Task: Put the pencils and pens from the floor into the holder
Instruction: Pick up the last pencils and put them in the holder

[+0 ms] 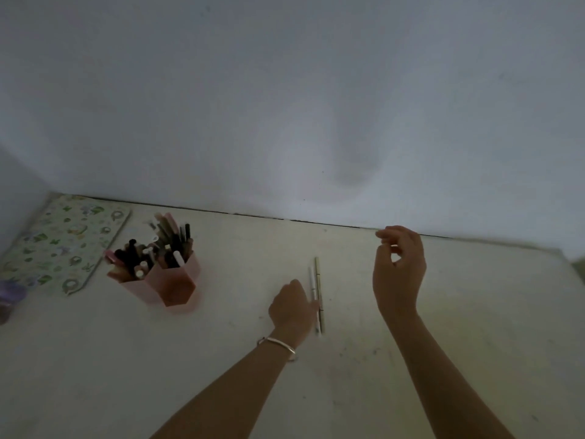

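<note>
A pink holder (172, 285) made of joined hexagonal cups stands on the pale floor at the left, packed with several pens and pencils (158, 248). Two thin pens (317, 280) lie side by side on the floor near the middle, one white and one darker. My left hand (292, 307), with a silver bracelet on the wrist, rests on the floor with its fingers closed on the lower part of those two pens. My right hand (399, 270) hovers above the floor to the right, fingers loosely curled and holding nothing.
A floral-patterned board (60, 245) lies on the floor at the far left by the corner. A purple object (9, 299) is cut off by the left edge. A white wall (285, 106) rises right behind the floor.
</note>
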Action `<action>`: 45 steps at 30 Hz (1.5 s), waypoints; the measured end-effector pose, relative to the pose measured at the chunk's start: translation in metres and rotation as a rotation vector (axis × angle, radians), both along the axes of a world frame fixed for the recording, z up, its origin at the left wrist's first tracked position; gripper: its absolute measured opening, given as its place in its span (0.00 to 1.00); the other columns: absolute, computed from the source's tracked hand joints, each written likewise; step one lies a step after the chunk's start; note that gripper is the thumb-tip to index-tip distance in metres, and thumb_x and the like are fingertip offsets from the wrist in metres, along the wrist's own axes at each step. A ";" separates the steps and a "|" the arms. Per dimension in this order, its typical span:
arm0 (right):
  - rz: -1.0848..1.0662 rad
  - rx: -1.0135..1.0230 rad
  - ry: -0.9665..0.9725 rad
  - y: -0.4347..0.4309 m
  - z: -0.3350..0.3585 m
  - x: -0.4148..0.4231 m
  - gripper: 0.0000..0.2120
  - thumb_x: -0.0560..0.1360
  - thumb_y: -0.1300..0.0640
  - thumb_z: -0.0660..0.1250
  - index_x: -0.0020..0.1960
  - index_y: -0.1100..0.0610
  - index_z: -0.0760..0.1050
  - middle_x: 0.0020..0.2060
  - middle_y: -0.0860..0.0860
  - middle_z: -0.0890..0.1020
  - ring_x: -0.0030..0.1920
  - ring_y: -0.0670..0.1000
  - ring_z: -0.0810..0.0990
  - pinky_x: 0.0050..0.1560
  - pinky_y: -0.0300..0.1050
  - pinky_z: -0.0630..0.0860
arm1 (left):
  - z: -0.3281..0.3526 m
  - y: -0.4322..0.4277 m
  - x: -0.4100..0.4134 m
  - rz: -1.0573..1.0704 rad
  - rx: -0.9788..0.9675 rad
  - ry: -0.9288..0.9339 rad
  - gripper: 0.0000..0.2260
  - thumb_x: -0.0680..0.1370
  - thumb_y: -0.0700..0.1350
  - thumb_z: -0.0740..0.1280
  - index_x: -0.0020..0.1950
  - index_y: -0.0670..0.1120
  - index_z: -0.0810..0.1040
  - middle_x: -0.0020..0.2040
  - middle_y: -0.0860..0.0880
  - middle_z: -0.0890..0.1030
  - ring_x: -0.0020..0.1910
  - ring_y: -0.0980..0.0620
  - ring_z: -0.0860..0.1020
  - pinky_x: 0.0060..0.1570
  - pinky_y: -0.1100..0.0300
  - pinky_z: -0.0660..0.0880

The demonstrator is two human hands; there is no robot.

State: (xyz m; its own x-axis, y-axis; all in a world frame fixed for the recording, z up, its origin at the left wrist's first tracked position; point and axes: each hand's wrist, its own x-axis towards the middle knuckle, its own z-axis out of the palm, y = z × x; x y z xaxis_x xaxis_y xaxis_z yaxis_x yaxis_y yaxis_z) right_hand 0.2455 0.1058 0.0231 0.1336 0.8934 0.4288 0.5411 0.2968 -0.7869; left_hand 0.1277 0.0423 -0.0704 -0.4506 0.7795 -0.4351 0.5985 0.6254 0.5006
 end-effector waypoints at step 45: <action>0.424 0.080 0.413 -0.059 0.064 -0.214 0.27 0.76 0.69 0.64 0.72 0.57 0.63 0.41 0.47 0.76 0.42 0.51 0.79 0.48 0.36 0.76 | 0.100 -0.077 -0.237 -0.008 0.594 0.629 0.20 0.80 0.55 0.55 0.42 0.48 0.83 0.39 0.52 0.83 0.48 0.51 0.79 0.50 0.54 0.71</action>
State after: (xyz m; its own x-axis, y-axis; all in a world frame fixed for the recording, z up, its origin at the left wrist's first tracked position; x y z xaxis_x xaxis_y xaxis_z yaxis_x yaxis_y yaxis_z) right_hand 0.0317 0.0472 0.0867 -0.0578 0.8721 0.4859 0.0167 0.4875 -0.8729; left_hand -0.1096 -0.0349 0.0299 -0.4644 0.8030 0.3734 0.8773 0.3598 0.3175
